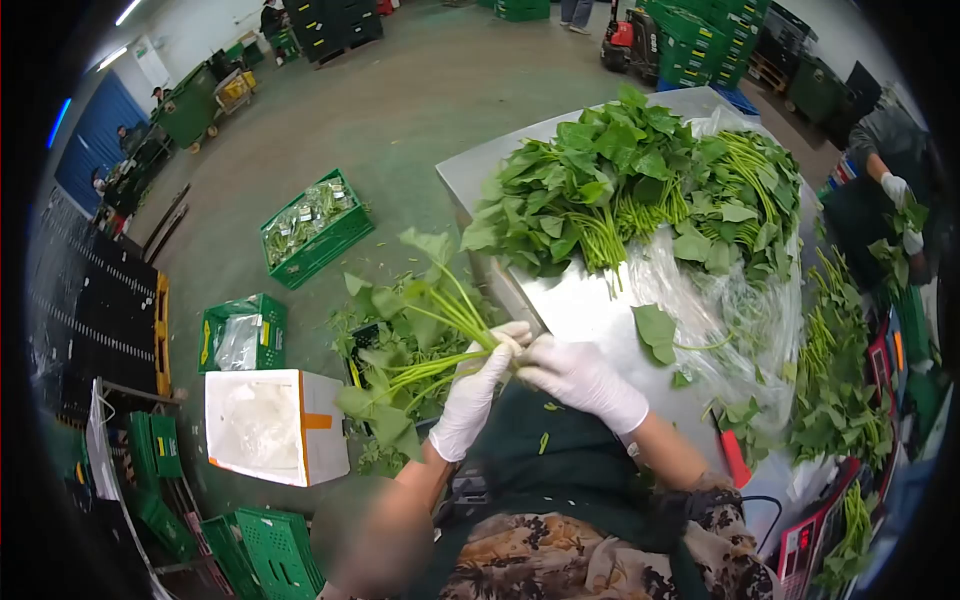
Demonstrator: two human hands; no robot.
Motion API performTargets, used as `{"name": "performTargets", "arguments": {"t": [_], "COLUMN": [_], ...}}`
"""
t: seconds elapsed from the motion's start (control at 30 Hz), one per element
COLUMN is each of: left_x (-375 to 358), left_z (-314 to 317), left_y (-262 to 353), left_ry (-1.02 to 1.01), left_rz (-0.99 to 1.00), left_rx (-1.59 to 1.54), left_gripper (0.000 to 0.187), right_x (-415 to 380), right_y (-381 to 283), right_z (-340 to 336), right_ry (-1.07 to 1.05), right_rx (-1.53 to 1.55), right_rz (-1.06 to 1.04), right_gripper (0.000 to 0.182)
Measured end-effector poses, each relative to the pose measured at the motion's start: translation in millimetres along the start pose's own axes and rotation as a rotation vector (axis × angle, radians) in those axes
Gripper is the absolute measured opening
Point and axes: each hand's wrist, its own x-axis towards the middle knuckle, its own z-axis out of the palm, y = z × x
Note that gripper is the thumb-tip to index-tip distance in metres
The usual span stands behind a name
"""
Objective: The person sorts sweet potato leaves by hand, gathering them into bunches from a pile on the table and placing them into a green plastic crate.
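Note:
My left hand [478,395], in a white glove, is closed around a bunch of leafy green stems [452,318]. The leaves fan out up and to the left, over a heap of loose greens [425,350] in a crate below. My right hand [585,378], gloved too, is beside it with fingers pinched at the cut ends of the stems. What lies between those fingertips is partly hidden. Close by on the metal table [565,305] is a single leaf with its stem [656,335]. Small green scraps stick to my dark apron [545,460].
Piled greens [610,170] and clear plastic film [700,300] cover much of the table. A red-handled tool [733,458] lies near my right forearm. Green crates [320,235] and a white foam box [255,425] stand on the left. A co-worker's gloved hand [893,187] holds greens at right.

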Motion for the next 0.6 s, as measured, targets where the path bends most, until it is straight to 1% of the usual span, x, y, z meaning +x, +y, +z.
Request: {"name": "performTargets", "arguments": {"t": [0.03,0.07,0.13,0.17,0.2,0.27,0.3,0.33,0.43,0.53,0.57,0.6], "left_x": [2,4,6,6,5,5,5,5,4,6,7,9], "left_z": [-2,-4,-6,-7,-9,-8,-5,-2,7,5,5,5], "left_y": [-1,-1,-4,-8,-13,-21,-23,-25,-27,-29,-31,-30], "left_ry": [-0.026,-0.048,-0.057,-0.080,-0.103,-0.144,-0.141,-0.159,-0.209,-0.206,-0.198,-0.182], "left_rz": [-0.038,-0.074,-0.148,-0.187,-0.224,-0.296,-0.340,-0.358,-0.402,-0.477,-0.508,-0.499], "left_rx": [-0.085,-0.171,-0.284,-0.321,-0.357,-0.450,-0.483,-0.529,-0.594,-0.584,-0.575,-0.568], "left_gripper": [0.018,0.019,0.023,0.023,0.023,0.026,0.031,0.033,0.037,0.037,0.037,0.030], "right_x": [8,7,12,14,16,14,13,11,5,2,0,-3], "right_y": [8,6,63,88,93,105,111,117,126,106,104,102], "right_z": [-11,-29,-42,-51,-62,-67,-66,-61,-60,-74,-74,-73], "right_ry": [0.052,0.089,0.473,0.556,0.477,0.214,0.077,0.063,0.220,0.509,0.512,0.514], "right_rx": [-0.119,0.101,-0.048,-0.184,-0.176,-0.465,-0.609,-0.639,-0.160,0.480,0.537,0.590], "right_rz": [-0.102,0.436,0.465,0.441,0.581,0.716,0.777,0.762,0.836,0.696,0.707,0.718], "right_gripper": [0.020,0.018,0.015,0.016,0.020,0.023,0.025,0.029,0.021,0.013,0.011,0.009]}}
